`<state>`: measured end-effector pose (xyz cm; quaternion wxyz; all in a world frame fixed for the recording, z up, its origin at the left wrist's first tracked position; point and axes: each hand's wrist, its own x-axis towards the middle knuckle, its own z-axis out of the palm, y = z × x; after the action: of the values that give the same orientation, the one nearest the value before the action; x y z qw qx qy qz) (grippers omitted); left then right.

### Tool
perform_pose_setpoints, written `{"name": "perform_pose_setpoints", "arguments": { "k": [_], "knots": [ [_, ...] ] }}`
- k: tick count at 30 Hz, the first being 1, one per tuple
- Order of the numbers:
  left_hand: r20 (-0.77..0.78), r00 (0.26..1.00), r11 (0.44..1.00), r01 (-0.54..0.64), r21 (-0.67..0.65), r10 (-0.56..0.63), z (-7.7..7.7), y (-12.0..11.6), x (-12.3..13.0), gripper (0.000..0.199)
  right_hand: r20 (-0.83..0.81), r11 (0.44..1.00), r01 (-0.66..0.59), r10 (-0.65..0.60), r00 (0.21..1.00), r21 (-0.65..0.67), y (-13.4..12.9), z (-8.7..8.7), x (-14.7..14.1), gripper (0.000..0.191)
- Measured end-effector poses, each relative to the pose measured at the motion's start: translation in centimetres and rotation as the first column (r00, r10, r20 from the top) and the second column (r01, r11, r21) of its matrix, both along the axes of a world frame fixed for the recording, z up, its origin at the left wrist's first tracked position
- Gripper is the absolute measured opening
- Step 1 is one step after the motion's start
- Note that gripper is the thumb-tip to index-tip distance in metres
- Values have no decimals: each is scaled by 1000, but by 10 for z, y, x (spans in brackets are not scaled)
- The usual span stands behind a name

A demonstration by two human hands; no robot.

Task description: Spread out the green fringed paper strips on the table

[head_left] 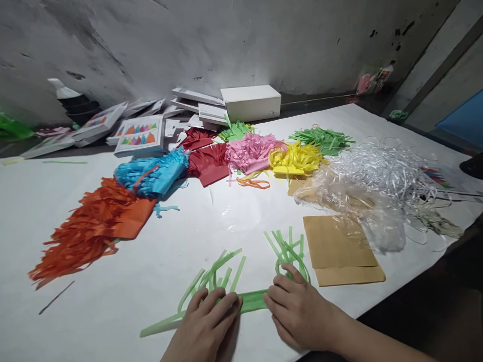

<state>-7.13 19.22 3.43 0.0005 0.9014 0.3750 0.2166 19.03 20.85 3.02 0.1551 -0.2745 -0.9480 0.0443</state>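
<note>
A light green fringed paper strip point(253, 300) lies across the front of the white table, its cut fringes pointing away from me. My left hand point(211, 319) presses on the strip's left part, fingers bent together over it. On the right part, my right hand point(294, 306) grips the strip with curled fingers, and some fringes loop up beside its index finger. A flat band of bare green paper shows between the two hands. One long green strand reaches out to the left of my left hand.
Fringed bundles in orange point(98, 221), blue point(154, 171), dark red point(209, 163), pink point(252, 151), yellow point(296, 160) and green point(322, 140) arc behind. Brown paper point(339, 246), clear plastic point(377, 221) and white string point(385, 166) lie right. A white box point(251, 102) stands at the back.
</note>
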Motion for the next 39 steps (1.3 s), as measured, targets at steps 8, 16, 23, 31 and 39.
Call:
{"name": "perform_pose_setpoints", "arguments": {
  "k": [8,16,23,31,39],
  "knots": [
    [86,996,997,32,-76,-25,-3,7,5,26,49,985,160,-163,985,62,-3,-3,-28,36],
    [33,999,999,-18,-35,19,-3,-1,5,27,-41,978,110,-104,994,176,-1,-14,-32,21],
    [131,966,973,-209,-100,221,-21,-16,-3,20,-143,969,247,-242,960,19,0,-14,-2,26],
    [-89,915,907,-402,-125,393,-10,-6,2,16,-146,890,446,-456,878,-98,-4,-12,-13,17],
    [-154,981,980,-140,-142,118,-12,3,2,30,96,955,263,-252,963,-137,2,0,-29,18]
  ]
}}
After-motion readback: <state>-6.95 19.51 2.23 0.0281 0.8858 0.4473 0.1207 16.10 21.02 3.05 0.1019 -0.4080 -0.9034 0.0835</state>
